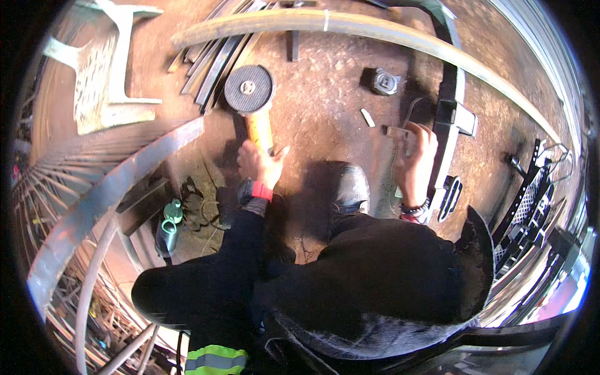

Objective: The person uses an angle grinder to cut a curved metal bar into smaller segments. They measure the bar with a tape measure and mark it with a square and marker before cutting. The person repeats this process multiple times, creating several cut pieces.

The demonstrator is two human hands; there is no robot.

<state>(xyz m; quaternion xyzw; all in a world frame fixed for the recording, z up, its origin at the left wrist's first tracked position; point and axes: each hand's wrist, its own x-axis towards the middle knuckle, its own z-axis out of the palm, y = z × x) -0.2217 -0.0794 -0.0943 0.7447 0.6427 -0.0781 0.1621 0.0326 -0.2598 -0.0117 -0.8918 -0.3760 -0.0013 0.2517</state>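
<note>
My left hand (259, 165) is wrapped round the yellow body of an angle grinder (260, 130), its thumb sticking out to the right. The grinder's dark round disc (240, 87) faces up at the far end. On the right, the fingers of my right hand (417, 159) are bent closed at a small grey metal piece (395, 131), which shows at the fingertips. What lies deeper in that grip is hidden. A thin dark cable (411, 111) curves up beside these fingers. Just beyond lies a short white stick (367, 117) on the brown floor.
A long curved metal bar (350, 24) crosses the far side. Steel angle bars (219, 65) lie beneath its left part. A dark block (383, 81) sits far right of centre, near a black-and-white frame (445, 119). A white chair (103, 75), a curved rusty strip (119, 184) and a green-capped bottle (167, 230) stand left.
</note>
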